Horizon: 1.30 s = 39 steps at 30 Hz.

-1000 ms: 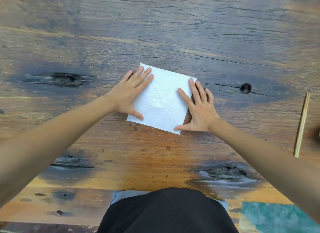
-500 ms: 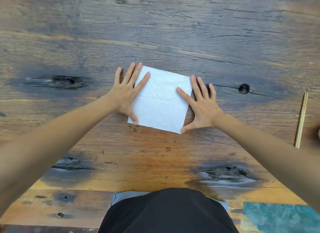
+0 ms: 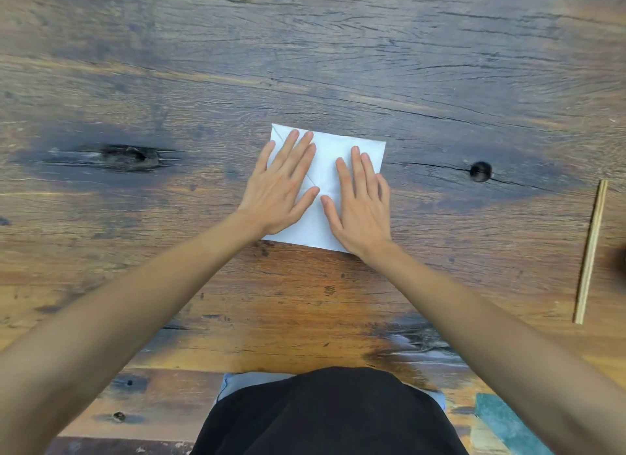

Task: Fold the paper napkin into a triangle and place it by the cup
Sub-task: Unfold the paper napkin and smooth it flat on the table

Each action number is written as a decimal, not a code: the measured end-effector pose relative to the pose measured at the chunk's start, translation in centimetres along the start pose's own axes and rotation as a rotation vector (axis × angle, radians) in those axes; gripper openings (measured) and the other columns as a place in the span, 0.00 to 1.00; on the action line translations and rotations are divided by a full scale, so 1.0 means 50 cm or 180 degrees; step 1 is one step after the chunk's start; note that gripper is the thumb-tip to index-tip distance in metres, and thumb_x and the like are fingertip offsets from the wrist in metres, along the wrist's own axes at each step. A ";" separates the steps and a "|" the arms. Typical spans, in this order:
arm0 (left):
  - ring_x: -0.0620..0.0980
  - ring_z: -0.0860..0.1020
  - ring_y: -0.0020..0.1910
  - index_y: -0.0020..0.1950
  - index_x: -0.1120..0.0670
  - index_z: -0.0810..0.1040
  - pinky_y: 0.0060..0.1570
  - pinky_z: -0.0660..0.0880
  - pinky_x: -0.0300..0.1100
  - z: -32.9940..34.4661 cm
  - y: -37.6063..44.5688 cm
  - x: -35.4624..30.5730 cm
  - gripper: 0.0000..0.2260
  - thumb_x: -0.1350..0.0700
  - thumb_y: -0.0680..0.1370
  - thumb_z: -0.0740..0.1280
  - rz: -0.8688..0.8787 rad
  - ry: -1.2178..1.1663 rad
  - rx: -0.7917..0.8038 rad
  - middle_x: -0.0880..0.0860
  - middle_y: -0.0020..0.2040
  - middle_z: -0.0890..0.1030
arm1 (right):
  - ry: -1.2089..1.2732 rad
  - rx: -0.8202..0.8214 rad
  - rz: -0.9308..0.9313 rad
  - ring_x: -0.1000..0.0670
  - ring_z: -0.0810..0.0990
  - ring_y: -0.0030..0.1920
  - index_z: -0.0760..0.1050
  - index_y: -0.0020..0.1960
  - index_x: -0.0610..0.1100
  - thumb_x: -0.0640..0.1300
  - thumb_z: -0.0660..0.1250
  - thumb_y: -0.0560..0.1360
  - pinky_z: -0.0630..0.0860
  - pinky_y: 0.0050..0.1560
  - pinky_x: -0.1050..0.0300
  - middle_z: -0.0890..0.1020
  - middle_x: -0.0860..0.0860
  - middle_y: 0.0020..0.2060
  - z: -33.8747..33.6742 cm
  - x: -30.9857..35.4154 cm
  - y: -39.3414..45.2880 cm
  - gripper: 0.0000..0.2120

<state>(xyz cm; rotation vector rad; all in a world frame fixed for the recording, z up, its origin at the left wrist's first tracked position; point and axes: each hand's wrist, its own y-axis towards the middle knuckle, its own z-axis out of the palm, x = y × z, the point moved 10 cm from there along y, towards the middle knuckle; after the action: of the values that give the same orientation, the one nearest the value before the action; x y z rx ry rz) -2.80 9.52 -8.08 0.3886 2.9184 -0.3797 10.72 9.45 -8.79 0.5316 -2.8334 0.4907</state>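
A white square paper napkin (image 3: 330, 156) lies flat on the wooden table (image 3: 305, 65), with crease lines crossing its middle. My left hand (image 3: 283, 187) rests palm down on the napkin's left half, fingers spread and pointing away from me. My right hand (image 3: 362, 200) lies palm down on the right half, thumb near the left thumb at the napkin's middle. Both hands press flat and grip nothing. Much of the napkin's near part is hidden under the hands. No cup is in view.
A pair of wooden chopsticks (image 3: 591, 251) lies lengthwise near the right edge. A dark round knot hole (image 3: 480, 171) is right of the napkin, and a long dark knot (image 3: 125, 156) is to the left. My lap in dark cloth (image 3: 325, 417) is at the table's near edge.
Both hands have slid inward from the napkin's side edges onto its surface, and now lie close together over the middle. The napkin has turned slightly, sitting squarer to me.
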 end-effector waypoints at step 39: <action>0.55 0.69 0.65 0.69 0.58 0.69 0.58 0.61 0.37 -0.030 0.027 0.168 0.27 0.50 0.75 0.74 -0.2710 -0.1928 -0.0589 0.56 0.64 0.74 | 0.0847 0.0056 0.0900 0.52 0.37 0.84 0.43 0.85 0.47 0.64 0.58 0.82 0.41 0.82 0.42 0.41 0.50 0.85 0.036 -0.210 -0.170 0.41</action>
<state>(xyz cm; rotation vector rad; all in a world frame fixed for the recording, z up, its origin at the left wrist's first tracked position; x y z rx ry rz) -10.63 13.14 -8.66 -0.8675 2.3268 -0.2535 23.27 4.61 -10.86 0.0582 -2.6561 0.5874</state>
